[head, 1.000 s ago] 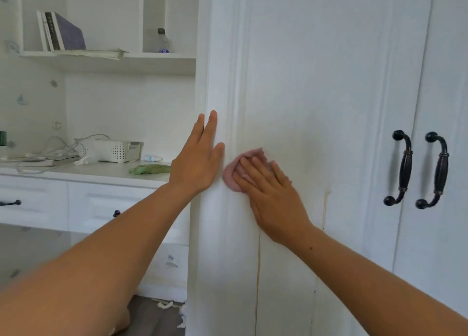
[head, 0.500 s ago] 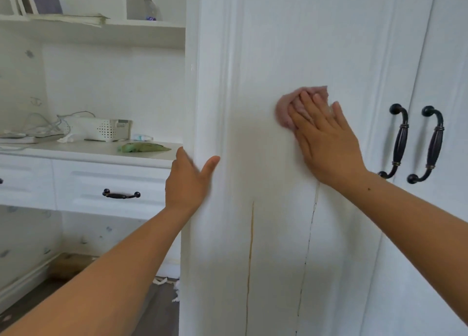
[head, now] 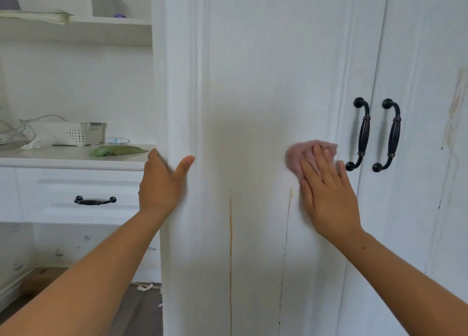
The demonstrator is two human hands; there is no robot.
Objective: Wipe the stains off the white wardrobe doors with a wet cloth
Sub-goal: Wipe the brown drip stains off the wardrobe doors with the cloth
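our left hand (head: 162,183) wraps the left edge of the tall white panelled wardrobe door (head: 266,69), thumb spread on the front, fingers round the side, gripping nothing else. our right hand (head: 326,196) lies flat with fingers together, pressing a crumpled pink wet cloth (head: 301,156) against that door's panel, just left of the two black curved metal handles (head: 362,133). below the hands two thin drip stains run down the panel, a yellowish one (head: 230,259) and a darker one (head: 285,247). further right, the neighbouring door (head: 430,107) bears a pale brownish streak (head: 453,113). beyond, at left, a white desk (head: 63,156) carries a white perforated plastic basket (head: 73,133).
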